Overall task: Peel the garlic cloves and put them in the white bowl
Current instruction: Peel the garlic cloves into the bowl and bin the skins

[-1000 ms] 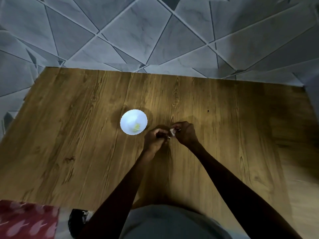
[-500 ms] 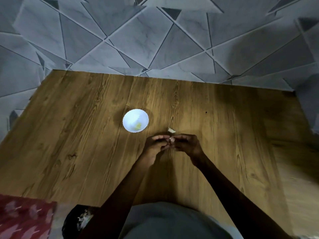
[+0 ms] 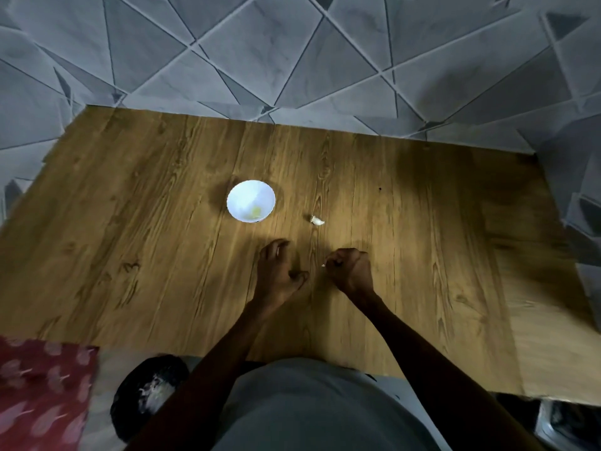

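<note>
So the white bowl (image 3: 236, 197) sits left of centre on the wooden table (image 3: 130, 229), with one yellowish peeled clove (image 3: 256, 210) inside. Nearer the person and a bit right of it is the left hand (image 3: 279, 271), fingers loosely curled over the wood, nothing visible in it. A loose garlic piece (image 3: 317, 220) lies on the table beyond the gap between both hands, touching neither. The right hand (image 3: 349, 268) is balled up, pinching a white garlic sliver (image 3: 324, 264) that pokes out.

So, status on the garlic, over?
Left hand loosely curled. Right hand pinches small white scrap. Round white bowl holds one yellowish clove; pale piece loose on wooden table. Nothing blocking.
</note>
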Available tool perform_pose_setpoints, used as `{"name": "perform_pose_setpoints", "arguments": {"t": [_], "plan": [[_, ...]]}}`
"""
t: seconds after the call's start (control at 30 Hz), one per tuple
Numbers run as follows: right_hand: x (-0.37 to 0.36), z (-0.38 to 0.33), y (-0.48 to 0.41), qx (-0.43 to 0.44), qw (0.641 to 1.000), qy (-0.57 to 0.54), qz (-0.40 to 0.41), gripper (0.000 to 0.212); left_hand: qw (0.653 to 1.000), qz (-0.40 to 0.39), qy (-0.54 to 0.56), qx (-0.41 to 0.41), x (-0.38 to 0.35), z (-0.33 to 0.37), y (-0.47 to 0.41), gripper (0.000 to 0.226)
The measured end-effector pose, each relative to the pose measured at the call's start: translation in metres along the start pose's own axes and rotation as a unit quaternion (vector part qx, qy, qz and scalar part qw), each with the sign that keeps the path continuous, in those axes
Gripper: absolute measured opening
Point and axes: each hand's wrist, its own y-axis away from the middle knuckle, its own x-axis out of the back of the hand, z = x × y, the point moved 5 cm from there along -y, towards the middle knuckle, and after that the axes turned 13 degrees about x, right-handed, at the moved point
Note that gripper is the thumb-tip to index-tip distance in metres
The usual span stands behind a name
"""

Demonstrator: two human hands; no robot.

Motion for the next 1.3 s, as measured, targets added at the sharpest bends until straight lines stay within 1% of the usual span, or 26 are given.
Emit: {"name": "perform_pose_setpoints", "arguments": {"t": [0.07, 0.23, 0.5, 0.7, 0.93, 1.0, 1.03, 1.1, 1.13, 1.17, 1.2, 1.27, 1.3], "plan": [[-0.003, 0.0, 0.002, -0.004, 1.0, -0.004, -0.004, 0.014, 1.0, 0.005, -0.006, -0.012, -0.001, -0.002, 0.003, 0.079], [-0.003, -0.001, 0.005, 0.009, 1.0, 0.019, -0.004, 0.014, 1.0, -0.003, -0.014, -0.007, -0.003, -0.001, 0.003, 0.08], [-0.013, 0.009, 0.011, 0.023, 1.0, -0.002, -0.011, 0.01, 1.0, -0.002, -0.012, 0.006, -0.003, 0.002, 0.001, 0.08], [-0.014, 0.005, 0.013, 0.065, 0.997, 0.039, -0.015, 0.014, 0.999, -0.008, -0.016, 0.028, -0.001, 0.007, 0.001, 0.08], [-0.013, 0.002, 0.013, 0.064, 0.995, 0.079, -0.015, 0.015, 0.999, -0.015, -0.007, 0.04, 0.0, 0.007, 0.0, 0.081], [-0.014, 0.001, 0.014, 0.078, 0.993, 0.092, -0.013, 0.014, 0.999, -0.013, -0.01, 0.037, 0.002, 0.009, 0.001, 0.081], [-0.015, 0.002, 0.014, 0.076, 0.994, 0.081, -0.011, 0.013, 0.999, -0.015, -0.012, 0.038, 0.002, 0.01, 0.001, 0.081], [-0.013, 0.007, 0.013, 0.031, 0.999, 0.013, 0.001, 0.01, 0.999, -0.023, -0.015, 0.041, 0.001, 0.01, -0.001, 0.077], [-0.01, 0.009, 0.012, 0.008, 1.0, -0.021, 0.011, 0.009, 0.999, -0.024, -0.002, 0.038, 0.001, 0.011, -0.002, 0.071], [-0.007, 0.008, 0.01, 0.003, 0.998, -0.053, 0.028, 0.007, 0.999, -0.023, 0.033, 0.034, 0.002, 0.011, -0.003, 0.061], [-0.002, 0.006, 0.009, 0.009, 0.995, -0.092, 0.047, 0.006, 0.995, -0.029, 0.092, 0.031, 0.004, 0.012, -0.003, 0.049], [0.008, -0.003, 0.008, 0.021, 0.978, -0.189, 0.089, 0.008, 0.974, -0.077, 0.212, 0.037, 0.007, 0.019, 0.0, 0.026], [0.011, -0.008, 0.009, 0.02, 0.969, -0.225, 0.1, 0.007, 0.965, -0.096, 0.242, 0.042, 0.007, 0.023, 0.001, 0.02]]}}
